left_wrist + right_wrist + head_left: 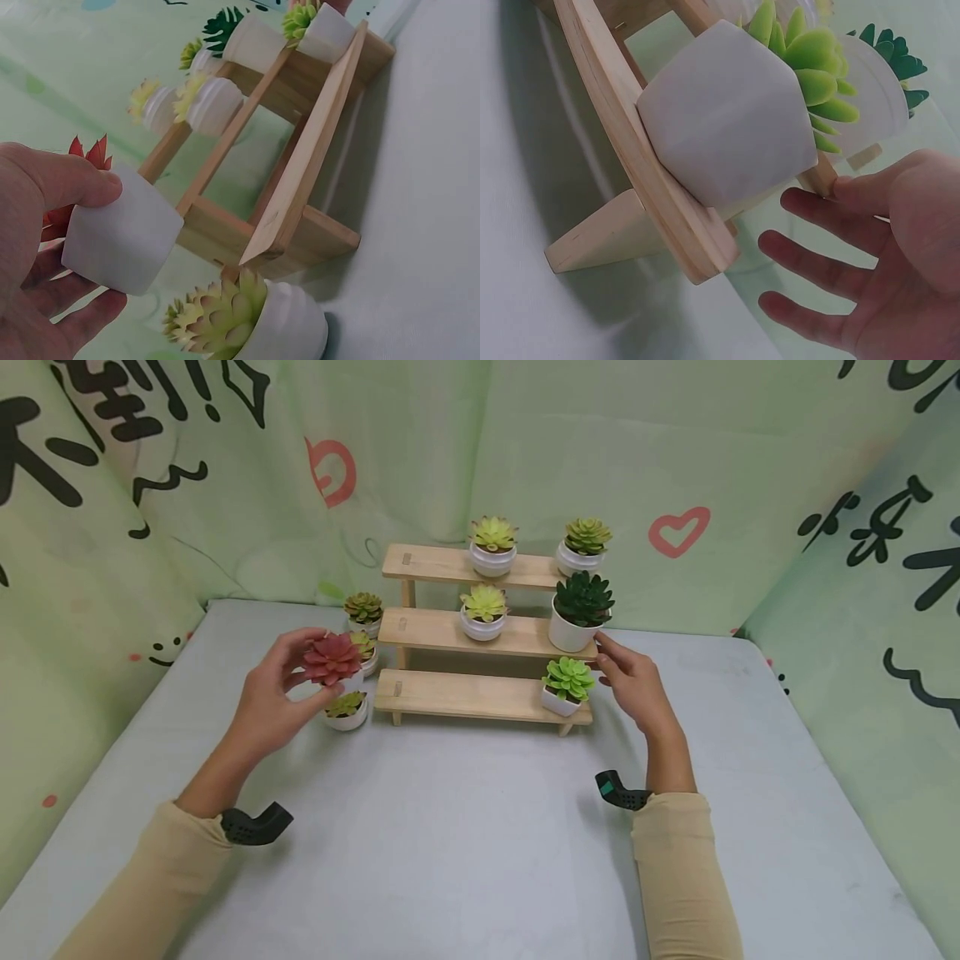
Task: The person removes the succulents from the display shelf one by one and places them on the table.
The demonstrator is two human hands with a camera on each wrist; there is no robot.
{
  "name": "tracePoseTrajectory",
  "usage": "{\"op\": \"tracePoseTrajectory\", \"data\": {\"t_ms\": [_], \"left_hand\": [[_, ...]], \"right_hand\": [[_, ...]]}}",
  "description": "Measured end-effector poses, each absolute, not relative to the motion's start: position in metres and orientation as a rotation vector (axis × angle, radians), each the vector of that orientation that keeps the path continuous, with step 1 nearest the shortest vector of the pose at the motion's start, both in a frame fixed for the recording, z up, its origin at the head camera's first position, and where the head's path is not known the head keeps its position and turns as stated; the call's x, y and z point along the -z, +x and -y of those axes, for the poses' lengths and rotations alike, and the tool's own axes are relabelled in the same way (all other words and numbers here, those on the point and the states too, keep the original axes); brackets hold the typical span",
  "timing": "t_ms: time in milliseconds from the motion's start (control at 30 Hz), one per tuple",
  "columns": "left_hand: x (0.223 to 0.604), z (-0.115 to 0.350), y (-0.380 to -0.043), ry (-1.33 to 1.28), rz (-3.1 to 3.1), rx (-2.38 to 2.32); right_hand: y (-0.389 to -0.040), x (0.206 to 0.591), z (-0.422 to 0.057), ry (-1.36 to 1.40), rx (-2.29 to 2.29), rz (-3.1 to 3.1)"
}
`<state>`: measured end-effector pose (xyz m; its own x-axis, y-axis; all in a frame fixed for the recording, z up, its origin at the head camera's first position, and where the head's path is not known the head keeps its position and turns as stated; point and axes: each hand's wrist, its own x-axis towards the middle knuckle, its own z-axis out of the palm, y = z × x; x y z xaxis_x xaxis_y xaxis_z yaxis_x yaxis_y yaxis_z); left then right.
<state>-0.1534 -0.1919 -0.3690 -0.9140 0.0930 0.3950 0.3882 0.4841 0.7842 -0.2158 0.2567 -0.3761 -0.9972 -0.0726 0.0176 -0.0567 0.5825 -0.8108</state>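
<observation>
A red succulent in a white pot [124, 229] is gripped between the thumb and fingers of my left hand [273, 693], raised off the table at the left of the wooden three-tier plant stand [450, 689]. Its red leaves [332, 657] point upward. My right hand [633, 681] is at the stand's right end; the thumb and index fingertips touch the end of the middle shelf, and the other fingers [802, 259] are extended and spread. Close by are a bright green succulent [567, 678] on the bottom shelf and a dark green succulent [583, 602] on the middle one.
Two pale green succulents stand on the top shelf [431, 564], and a yellow-green succulent [483, 610] sits on the middle shelf. Several small potted succulents, including a front one [347, 712], stand left of the stand on the white table [480, 843]. A printed green curtain [570, 452] hangs behind.
</observation>
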Motion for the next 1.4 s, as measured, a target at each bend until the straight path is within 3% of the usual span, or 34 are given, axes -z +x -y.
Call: {"op": "tracePoseTrajectory", "data": {"t_ms": [1400], "left_hand": [[0.392, 0.234, -0.148, -0.093, 2.502, 1.325]], "right_hand": [[-0.219, 0.373, -0.251, -0.079, 1.303, -2.88]]}}
